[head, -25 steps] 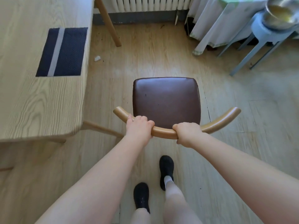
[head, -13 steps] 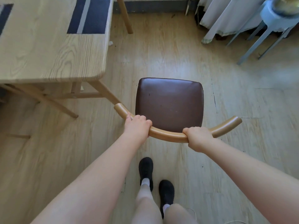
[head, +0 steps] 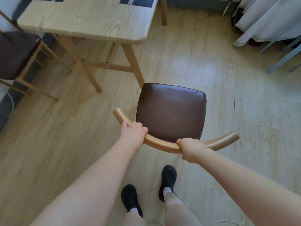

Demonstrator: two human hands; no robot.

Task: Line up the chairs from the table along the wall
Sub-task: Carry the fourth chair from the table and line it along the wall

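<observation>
A wooden chair [head: 171, 111] with a dark brown padded seat and a curved backrest rail stands in front of me, just off the near right corner of the light wood table [head: 91, 18]. My left hand [head: 133, 132] grips the left part of the rail. My right hand [head: 190, 148] grips it right of the middle. A second chair [head: 14, 54] with the same brown seat sits at the far left beside the table, partly cut off by the frame.
Dark blue placemats [head: 138, 0] lie on the table top. A white cloth [head: 268, 22] hangs over furniture at the top right, with grey metal legs [head: 283, 59] below it. A thin cord [head: 180, 198] lies on the wood floor by my feet.
The chair and I have moved back from the table; the table now lies farther off to the upper left, and the second chair has come into view at the left.
</observation>
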